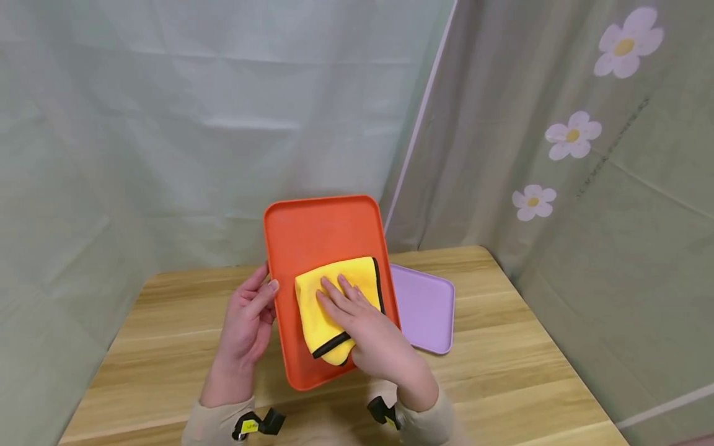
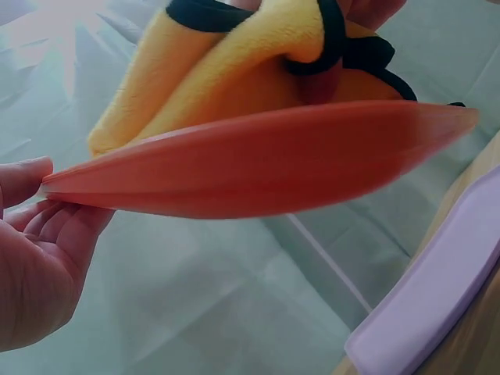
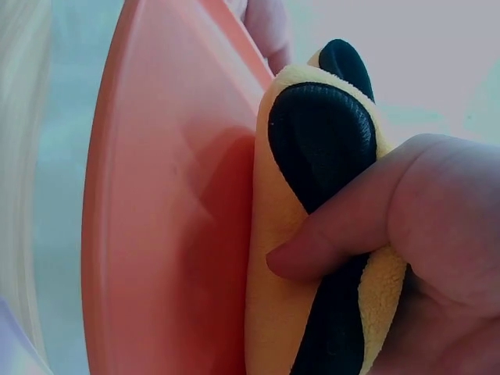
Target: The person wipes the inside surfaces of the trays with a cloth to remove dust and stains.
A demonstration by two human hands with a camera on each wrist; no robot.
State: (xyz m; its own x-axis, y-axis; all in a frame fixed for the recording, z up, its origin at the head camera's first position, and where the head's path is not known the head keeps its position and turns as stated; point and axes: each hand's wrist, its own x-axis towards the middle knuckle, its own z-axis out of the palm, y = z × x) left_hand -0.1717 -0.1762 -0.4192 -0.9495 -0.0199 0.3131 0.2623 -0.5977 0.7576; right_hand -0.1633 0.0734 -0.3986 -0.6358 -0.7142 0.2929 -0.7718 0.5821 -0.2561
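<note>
Head view: an orange tray point(image 1: 312, 229) held up, with a yellow cloth point(image 1: 313, 319) pressed against it

The orange tray is raised over the worktop point(image 1: 519, 371) and tilted, its inner face turned toward the person. The left hand point(image 1: 252, 313) pinches the tray's left edge, thumb on the rim and fingers point(image 2: 70, 223) beneath, as the left wrist view shows. The right hand point(image 1: 362, 325) lies over the folded cloth, its fingers straight and spread, pressing the fabric to the tray. In the right wrist view its thumb point(image 3: 328, 242) rests across the cloth's black trim point(image 3: 320, 141). The cloth sits on the lower half of the tray, reaching close to the right edge and leaving the two upper corners bare.

A purple tray point(image 1: 426, 310) lies on the worktop, right of the middle and nearer the back edge than the front. The orange tray hides its left part in the head view. Each wrist wears a small black device: one on the left sleeve point(image 1: 214, 424), the other on the right sleeve point(image 1: 426, 424). Pale curtains point(image 1: 223, 155) hang behind the worktop's back edge and along its sides; the right-hand one bears three white flowers point(image 1: 586, 130) with yellow centres.
</note>
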